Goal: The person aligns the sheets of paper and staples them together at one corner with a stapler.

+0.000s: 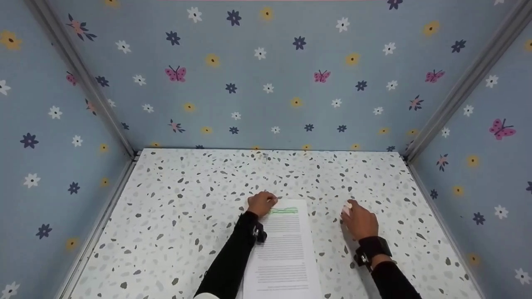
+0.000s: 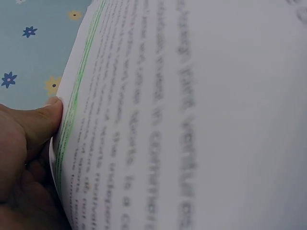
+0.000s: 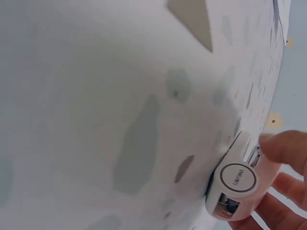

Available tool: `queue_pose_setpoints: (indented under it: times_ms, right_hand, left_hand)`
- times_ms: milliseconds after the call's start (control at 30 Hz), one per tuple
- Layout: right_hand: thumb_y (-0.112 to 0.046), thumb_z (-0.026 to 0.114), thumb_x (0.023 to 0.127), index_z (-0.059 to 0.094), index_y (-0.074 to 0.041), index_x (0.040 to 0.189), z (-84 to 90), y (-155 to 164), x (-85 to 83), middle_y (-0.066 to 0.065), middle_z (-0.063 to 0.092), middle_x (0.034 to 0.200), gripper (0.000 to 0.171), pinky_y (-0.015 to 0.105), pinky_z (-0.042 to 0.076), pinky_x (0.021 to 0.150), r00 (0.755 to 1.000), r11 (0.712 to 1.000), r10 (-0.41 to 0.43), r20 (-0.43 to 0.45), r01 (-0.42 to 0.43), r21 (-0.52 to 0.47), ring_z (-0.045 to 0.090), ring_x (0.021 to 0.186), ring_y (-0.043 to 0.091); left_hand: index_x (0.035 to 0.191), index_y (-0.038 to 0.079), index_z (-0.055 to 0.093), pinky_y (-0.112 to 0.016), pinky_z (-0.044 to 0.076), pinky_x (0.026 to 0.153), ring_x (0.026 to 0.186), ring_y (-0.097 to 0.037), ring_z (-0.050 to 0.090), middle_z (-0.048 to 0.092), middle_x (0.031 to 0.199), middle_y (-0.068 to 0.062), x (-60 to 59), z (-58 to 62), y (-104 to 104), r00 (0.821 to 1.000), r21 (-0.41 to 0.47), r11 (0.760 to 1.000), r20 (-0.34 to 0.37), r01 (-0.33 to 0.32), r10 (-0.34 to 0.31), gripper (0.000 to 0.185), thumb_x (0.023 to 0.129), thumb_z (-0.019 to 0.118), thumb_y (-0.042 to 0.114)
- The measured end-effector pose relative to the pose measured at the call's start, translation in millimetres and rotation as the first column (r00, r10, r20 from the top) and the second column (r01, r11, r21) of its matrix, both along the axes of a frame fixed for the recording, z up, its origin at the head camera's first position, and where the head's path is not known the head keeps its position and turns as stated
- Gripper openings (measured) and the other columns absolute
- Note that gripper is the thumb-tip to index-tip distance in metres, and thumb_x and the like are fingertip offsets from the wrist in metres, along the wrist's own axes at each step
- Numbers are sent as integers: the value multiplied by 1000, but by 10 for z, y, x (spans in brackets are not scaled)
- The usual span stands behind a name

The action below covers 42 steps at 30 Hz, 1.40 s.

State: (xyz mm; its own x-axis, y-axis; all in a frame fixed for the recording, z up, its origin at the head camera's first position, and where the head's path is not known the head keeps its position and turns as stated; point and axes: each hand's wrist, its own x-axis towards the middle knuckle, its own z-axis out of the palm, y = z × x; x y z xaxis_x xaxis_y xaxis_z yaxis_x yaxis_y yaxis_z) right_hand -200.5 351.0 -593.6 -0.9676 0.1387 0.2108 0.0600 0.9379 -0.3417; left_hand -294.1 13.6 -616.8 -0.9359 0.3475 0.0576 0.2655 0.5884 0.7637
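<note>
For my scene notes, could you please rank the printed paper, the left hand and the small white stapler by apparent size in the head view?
1. Printed paper, clearly largest.
2. Left hand.
3. White stapler, mostly hidden by the right hand, so only a sliver shows.

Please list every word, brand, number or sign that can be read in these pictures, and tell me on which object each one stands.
"deli": brand inside the round badge on the small white stapler held by the right hand; small, so my reading is uncertain.
Printed lines on the paper sheets, with green highlighting near the top edge that the left hand pinches: too small in the head view, too blurred in the left wrist view.
Nothing else carries text.
</note>
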Motion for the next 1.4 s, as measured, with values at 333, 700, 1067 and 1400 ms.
queue_pose_setpoints:
  times_ms: [333, 700, 1067, 1400]
  right_hand:
    - [-24, 79, 89, 56, 2, 140, 184, -114, -80, 25, 68, 116, 61, 57, 49, 83, 995, 992, 1, -97, -13, -126, 64, 99, 43]
    - [-34, 73, 94, 51, 1, 143, 366, -429, -239, 27, 64, 124, 64, 52, 50, 93, 999, 872, 30, 28, -13, -489, 64, 112, 39]
    - [-39, 72, 95, 46, 6, 145, 86, -754, -251, 26, 66, 122, 72, 43, 56, 88, 949, 592, 156, 274, 133, -795, 71, 101, 33]
    - [-29, 73, 95, 57, 8, 136, -89, -981, -189, 24, 64, 125, 57, 36, 56, 79, 930, 544, 227, 290, 126, -830, 67, 103, 28]
  left_hand:
    - [111, 8, 76, -61, 34, 97, 108, -34, 64, 71, 115, -12, -24, -26, -62, 1000, -28, 1000, -5, 3, -3, 20, 103, 61, 19]
    - [112, 6, 76, -60, 39, 98, 111, -34, 64, 72, 115, -11, -10, 154, -94, 999, 35, 998, 18, 49, -50, 20, 103, 61, 16]
    - [109, 4, 77, -49, 49, 93, 105, -31, 68, 74, 109, -11, 4, 251, -44, 996, 54, 998, -74, 44, -40, 18, 100, 64, 13]
    - [111, 5, 77, -54, 44, 98, 105, -31, 68, 74, 110, -10, 41, 283, -77, 997, 49, 999, -77, 25, -21, 19, 101, 64, 15]
